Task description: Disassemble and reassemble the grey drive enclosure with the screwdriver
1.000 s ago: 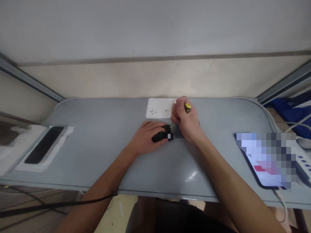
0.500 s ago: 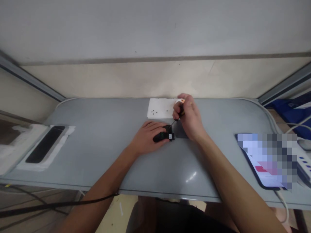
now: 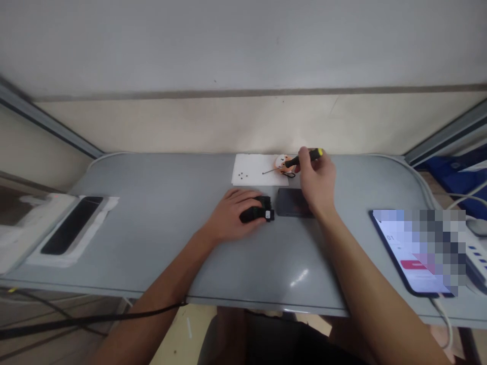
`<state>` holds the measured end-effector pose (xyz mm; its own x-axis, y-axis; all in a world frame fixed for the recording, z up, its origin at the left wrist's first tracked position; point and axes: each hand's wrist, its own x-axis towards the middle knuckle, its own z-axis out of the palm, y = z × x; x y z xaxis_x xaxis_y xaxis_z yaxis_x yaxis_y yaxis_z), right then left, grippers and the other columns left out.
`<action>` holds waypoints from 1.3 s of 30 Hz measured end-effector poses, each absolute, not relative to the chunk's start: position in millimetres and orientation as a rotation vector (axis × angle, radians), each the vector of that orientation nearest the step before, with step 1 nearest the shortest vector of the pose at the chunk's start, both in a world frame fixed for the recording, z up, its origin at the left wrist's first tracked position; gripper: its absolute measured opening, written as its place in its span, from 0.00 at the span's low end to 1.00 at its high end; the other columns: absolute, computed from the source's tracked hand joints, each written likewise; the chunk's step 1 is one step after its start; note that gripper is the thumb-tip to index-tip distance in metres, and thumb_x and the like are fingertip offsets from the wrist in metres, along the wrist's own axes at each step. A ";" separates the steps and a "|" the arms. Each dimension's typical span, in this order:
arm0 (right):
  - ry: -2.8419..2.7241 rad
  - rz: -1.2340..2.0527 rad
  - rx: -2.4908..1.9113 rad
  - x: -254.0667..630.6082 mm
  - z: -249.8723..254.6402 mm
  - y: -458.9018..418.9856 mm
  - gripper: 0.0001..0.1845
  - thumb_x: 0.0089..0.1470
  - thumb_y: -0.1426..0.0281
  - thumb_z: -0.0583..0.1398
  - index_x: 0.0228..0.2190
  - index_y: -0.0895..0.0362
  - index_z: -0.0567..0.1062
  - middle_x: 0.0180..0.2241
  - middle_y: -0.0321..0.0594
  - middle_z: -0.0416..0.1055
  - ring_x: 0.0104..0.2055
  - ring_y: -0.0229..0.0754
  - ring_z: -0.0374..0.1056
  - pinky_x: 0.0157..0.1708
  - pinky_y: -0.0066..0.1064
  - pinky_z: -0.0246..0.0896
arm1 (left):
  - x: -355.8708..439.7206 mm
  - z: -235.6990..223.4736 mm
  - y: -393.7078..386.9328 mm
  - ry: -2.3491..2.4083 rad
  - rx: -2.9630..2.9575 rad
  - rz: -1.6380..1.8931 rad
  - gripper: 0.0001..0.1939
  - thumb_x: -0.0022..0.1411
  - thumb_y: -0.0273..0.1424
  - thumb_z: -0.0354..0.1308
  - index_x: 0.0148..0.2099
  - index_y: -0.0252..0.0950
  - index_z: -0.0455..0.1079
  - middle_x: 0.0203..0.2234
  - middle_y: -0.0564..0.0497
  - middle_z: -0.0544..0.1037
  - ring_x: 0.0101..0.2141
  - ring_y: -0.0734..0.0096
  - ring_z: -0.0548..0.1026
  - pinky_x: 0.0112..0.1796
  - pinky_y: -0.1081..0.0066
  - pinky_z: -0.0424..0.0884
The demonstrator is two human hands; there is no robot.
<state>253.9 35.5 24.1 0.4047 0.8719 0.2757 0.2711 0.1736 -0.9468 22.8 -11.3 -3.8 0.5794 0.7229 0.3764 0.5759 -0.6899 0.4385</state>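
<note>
My left hand (image 3: pixel 236 212) is closed around a small black device (image 3: pixel 254 213) with a pale label, holding it against the grey table. In my right hand (image 3: pixel 317 177) is a screwdriver (image 3: pixel 304 158) with a black and yellow handle, pointing left. Its tip is over the white card (image 3: pixel 256 163), at or close to a small dark screw-like piece. Several more tiny dark pieces (image 3: pixel 241 176) lie at the card's left. On the card's right end sits a round orange and white object (image 3: pixel 282 163) with a black loop. Below my right hand lies a dark flat box (image 3: pixel 292 203).
At the right, a lit phone (image 3: pixel 414 258) with a cable lies beside a white power strip (image 3: pixel 477 261). A dark phone-like slab (image 3: pixel 72 225) rests on white material at the left. A wall (image 3: pixel 182 124) bounds the table's back. A black cable (image 3: pixel 95 320) crosses by my left forearm.
My right hand has moved the screwdriver from the black device up and right, so its tip is now over the white card. The left hand stays on the device.
</note>
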 end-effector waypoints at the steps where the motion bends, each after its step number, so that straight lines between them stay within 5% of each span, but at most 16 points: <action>1: -1.138 0.563 -1.392 254.6 22.8 36.2 0.22 0.63 0.48 0.58 0.31 0.53 0.73 0.28 0.38 0.75 0.31 0.42 0.69 0.36 0.35 0.63 | 21.7 -3.6 -11.4 1.072 2.522 0.800 0.11 0.68 0.41 0.63 0.48 0.43 0.77 0.57 0.48 0.80 0.56 0.58 0.78 0.60 0.54 0.68; 10: -1.210 0.604 -1.414 251.7 15.1 35.5 0.22 0.63 0.49 0.59 0.36 0.55 0.78 0.33 0.43 0.80 0.34 0.44 0.73 0.40 0.37 0.65 | 14.5 -0.3 -8.4 1.233 2.142 1.124 0.11 0.74 0.36 0.53 0.44 0.41 0.75 0.50 0.47 0.81 0.53 0.61 0.78 0.58 0.54 0.72; 17: -1.213 0.626 -1.348 246.9 31.1 26.9 0.22 0.64 0.48 0.59 0.36 0.54 0.77 0.32 0.40 0.79 0.33 0.42 0.72 0.39 0.35 0.64 | 7.4 -5.4 -1.6 1.303 2.011 1.246 0.08 0.70 0.36 0.57 0.47 0.40 0.74 0.46 0.47 0.81 0.48 0.63 0.78 0.49 0.60 0.75; 34: -1.217 0.648 -1.367 248.2 18.7 34.6 0.25 0.62 0.45 0.58 0.39 0.54 0.78 0.35 0.43 0.81 0.35 0.45 0.75 0.41 0.38 0.69 | 7.6 -8.9 -0.5 1.331 1.909 1.267 0.08 0.65 0.29 0.60 0.45 0.41 0.78 0.44 0.50 0.81 0.45 0.65 0.77 0.48 0.62 0.73; 39: -1.146 0.799 -1.296 245.1 25.4 32.1 0.26 0.61 0.44 0.59 0.35 0.55 0.77 0.27 0.39 0.77 0.29 0.40 0.71 0.32 0.34 0.64 | 10.5 -8.5 -1.8 1.365 1.894 1.253 0.09 0.66 0.31 0.62 0.48 0.42 0.79 0.45 0.49 0.80 0.44 0.66 0.77 0.49 0.63 0.74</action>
<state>245.1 32.1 25.4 0.2860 0.9394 0.1892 0.1471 0.1520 -0.9774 10.5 -1.8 -8.5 0.0800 0.9163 0.3925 0.4695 -0.3820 0.7960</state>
